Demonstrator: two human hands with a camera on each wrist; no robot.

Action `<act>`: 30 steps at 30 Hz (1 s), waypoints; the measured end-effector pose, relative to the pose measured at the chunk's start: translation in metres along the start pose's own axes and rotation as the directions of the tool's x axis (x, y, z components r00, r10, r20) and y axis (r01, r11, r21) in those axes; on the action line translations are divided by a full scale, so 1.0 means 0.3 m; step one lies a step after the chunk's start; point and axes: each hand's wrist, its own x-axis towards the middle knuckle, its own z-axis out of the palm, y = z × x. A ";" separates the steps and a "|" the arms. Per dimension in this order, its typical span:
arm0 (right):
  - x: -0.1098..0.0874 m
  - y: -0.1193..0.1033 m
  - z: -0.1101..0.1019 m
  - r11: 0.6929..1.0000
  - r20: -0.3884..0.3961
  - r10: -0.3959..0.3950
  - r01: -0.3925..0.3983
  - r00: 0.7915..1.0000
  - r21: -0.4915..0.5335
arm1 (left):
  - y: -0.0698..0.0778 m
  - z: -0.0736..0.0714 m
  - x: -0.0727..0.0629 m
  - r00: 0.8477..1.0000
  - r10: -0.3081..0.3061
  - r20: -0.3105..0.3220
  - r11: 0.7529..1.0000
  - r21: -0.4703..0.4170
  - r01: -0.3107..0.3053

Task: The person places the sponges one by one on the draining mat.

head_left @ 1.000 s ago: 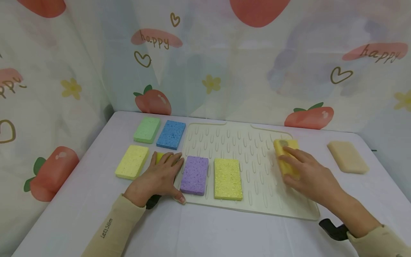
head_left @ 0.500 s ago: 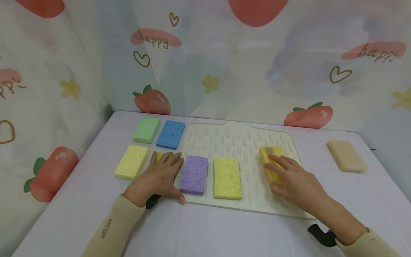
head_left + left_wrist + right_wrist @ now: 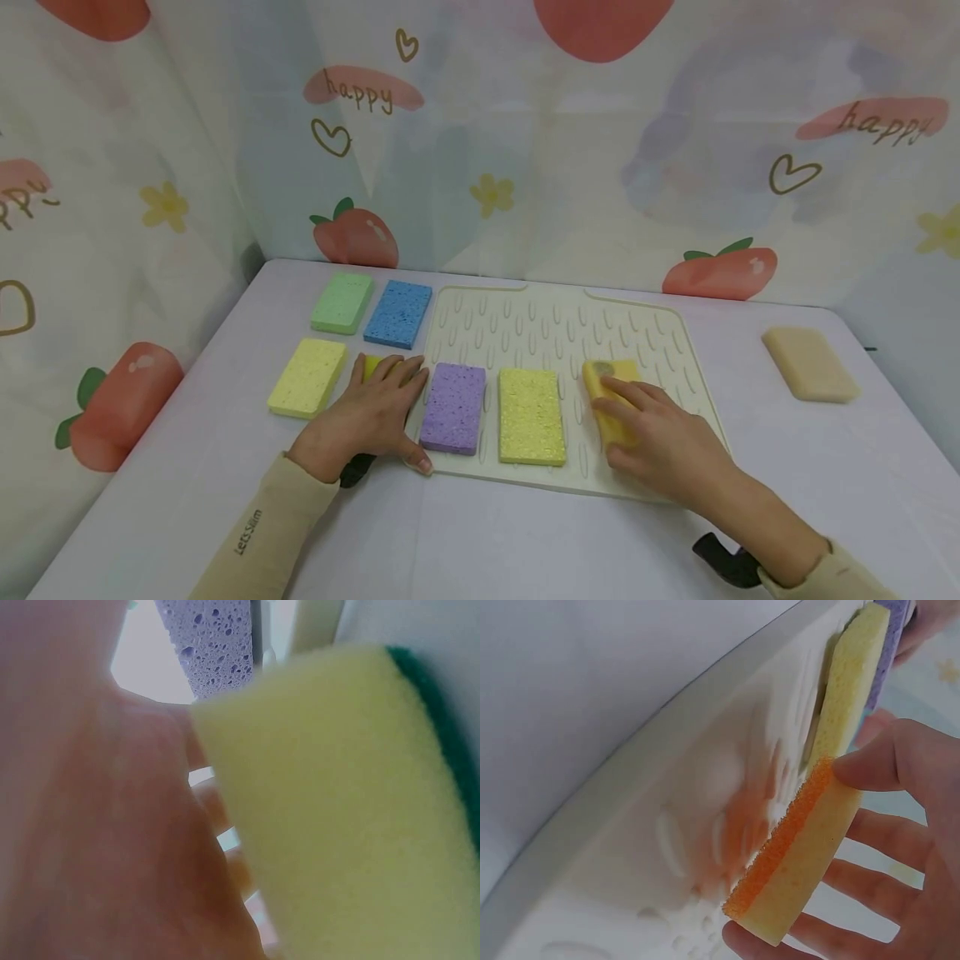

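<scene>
My right hand (image 3: 667, 446) grips a yellow sponge (image 3: 611, 400) by its edges, thumb on the near end and fingers on the far side. In the right wrist view this sponge shows an orange scouring layer (image 3: 787, 836) facing the pale ribbed mat (image 3: 577, 329). A bright yellow sponge (image 3: 531, 417) and a purple sponge (image 3: 453, 408) lie on the mat to its left. My left hand (image 3: 367, 412) rests with spread fingers at the mat's left edge, thumb at the near corner. Under it sits a yellow sponge with a green scouring side (image 3: 322, 795), mostly hidden in the head view.
A green sponge (image 3: 342, 302), a blue sponge (image 3: 399, 313) and a pale yellow sponge (image 3: 308, 378) lie left of the mat. At the far right of the white tabletop (image 3: 510, 550) is a beige sponge (image 3: 810, 363). A patterned cloth (image 3: 570, 200) hangs behind.
My right hand has moved left and a little nearer across the mat, carrying the yellow sponge towards the bright yellow one. My left hand has stayed in place.
</scene>
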 end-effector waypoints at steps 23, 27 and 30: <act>-0.003 -0.087 0.027 0.999 0.022 -0.009 0.010 1.000 -0.043 | 0.003 -0.003 0.004 1.000 0.014 -0.010 1.000 0.003 -0.014; -0.008 -0.097 0.040 0.997 -0.006 -0.023 0.023 1.000 -0.074 | 0.001 0.001 0.002 1.000 0.015 -0.013 1.000 0.003 -0.015; -0.008 -0.101 0.050 0.995 -0.020 -0.032 0.030 0.999 -0.094 | -0.002 0.003 -0.001 1.000 0.012 -0.017 1.000 0.001 -0.012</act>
